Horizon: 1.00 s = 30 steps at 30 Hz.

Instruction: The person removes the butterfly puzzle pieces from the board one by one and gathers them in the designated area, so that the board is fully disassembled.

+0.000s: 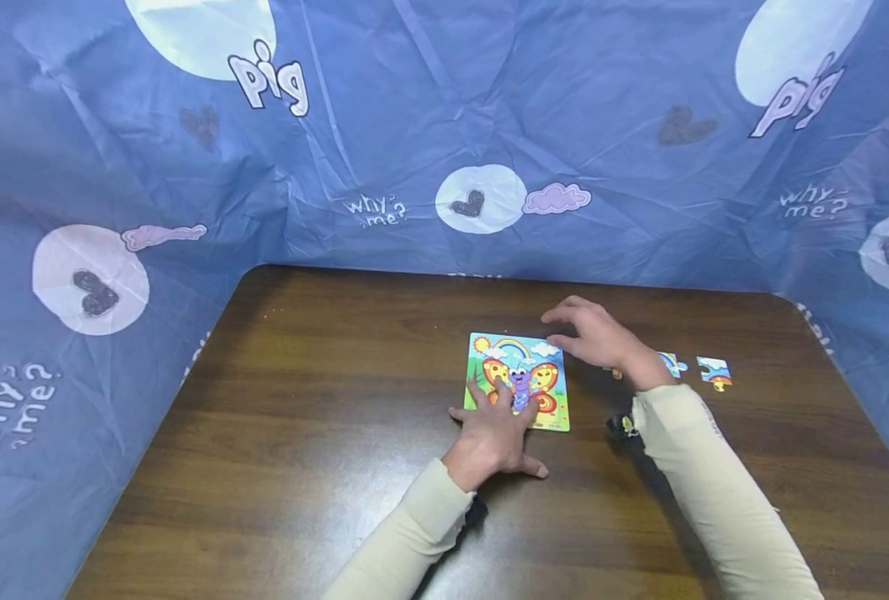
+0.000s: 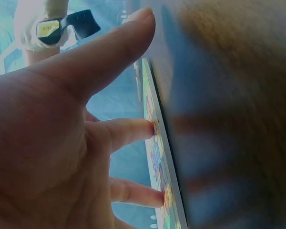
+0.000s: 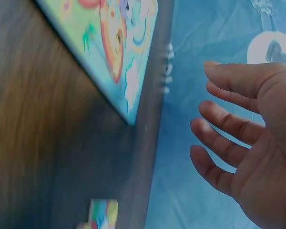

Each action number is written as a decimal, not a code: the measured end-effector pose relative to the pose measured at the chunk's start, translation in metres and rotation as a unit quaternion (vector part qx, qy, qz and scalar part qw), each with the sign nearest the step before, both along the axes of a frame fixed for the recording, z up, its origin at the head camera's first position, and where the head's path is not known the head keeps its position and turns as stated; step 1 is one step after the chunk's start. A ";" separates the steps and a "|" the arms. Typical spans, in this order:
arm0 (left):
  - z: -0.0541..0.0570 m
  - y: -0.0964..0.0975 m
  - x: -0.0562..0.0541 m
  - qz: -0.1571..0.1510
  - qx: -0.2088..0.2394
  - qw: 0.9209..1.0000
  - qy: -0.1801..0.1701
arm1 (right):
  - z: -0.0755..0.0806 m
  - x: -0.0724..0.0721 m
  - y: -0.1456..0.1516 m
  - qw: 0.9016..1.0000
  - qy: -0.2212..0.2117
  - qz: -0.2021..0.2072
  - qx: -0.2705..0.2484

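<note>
A square butterfly picture board [image 1: 551, 400], with a sun and rainbow along its top, lies flat on the brown table [image 1: 324, 392]. My left hand [image 1: 492, 433] has its fingers spread over the board's lower left part. In the left wrist view, fingertips [image 2: 150, 129] press on the board's face while the thumb stands away from it. Beyond the board's upper right corner hovers my right hand [image 1: 600, 335], fingers loosely bent and apart. In the right wrist view nothing lies between its fingers and thumb.
To the right of the board lie loose jigsaw pieces: one [image 1: 715, 372] stands apart, another [image 1: 671, 364] is partly behind the right wrist, and a third [image 1: 615, 372] shows under the right hand. A blue printed sheet [image 1: 414, 125] hangs around the table's back and sides.
</note>
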<state>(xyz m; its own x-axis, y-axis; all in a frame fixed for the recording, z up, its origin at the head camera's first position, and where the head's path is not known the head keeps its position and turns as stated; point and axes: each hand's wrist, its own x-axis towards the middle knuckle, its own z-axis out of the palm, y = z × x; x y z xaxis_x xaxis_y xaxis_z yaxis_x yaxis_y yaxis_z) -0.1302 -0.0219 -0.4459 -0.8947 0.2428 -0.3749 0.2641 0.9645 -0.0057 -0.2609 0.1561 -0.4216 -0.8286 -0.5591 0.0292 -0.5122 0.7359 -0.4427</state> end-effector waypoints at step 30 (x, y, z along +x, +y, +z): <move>0.001 0.000 0.002 0.008 0.008 1.000 0.011 | -0.040 0.023 -0.064 0.997 -0.009 0.076 0.017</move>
